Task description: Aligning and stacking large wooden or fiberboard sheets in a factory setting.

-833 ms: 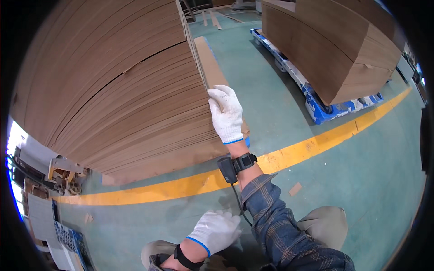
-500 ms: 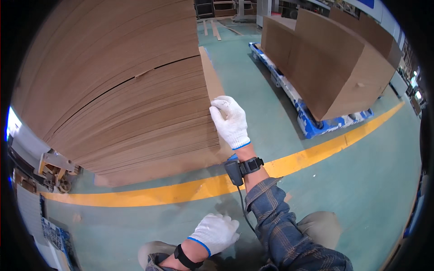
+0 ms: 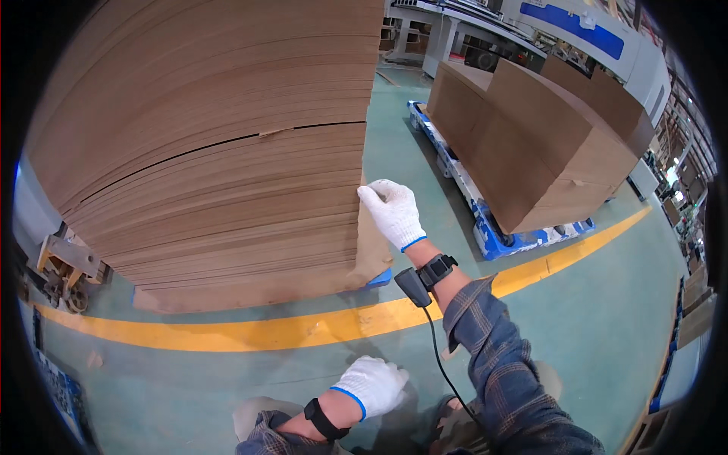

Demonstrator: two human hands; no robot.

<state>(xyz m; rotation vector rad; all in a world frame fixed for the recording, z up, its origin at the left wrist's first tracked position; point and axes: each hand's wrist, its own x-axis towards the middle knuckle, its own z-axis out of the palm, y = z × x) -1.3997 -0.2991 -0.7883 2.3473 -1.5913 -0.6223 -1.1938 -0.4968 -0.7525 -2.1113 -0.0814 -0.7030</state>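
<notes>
- Head view: a tall stack of cardboard sheets [image 3: 220, 144] fills the left and stands on the green floor [image 3: 607, 303], behind a yellow floor line [image 3: 303, 330].
- A second cardboard stack [image 3: 546, 144] sits on a blue pallet [image 3: 493, 235] at the right, well apart.
- The right hand [image 3: 394, 212], in a white glove, presses flat against the near corner edge of the tall stack, fingers together and extended, gripping nothing.
- The left hand [image 3: 373, 385], gloved, hangs low above the floor, loosely curled and empty.
</notes>
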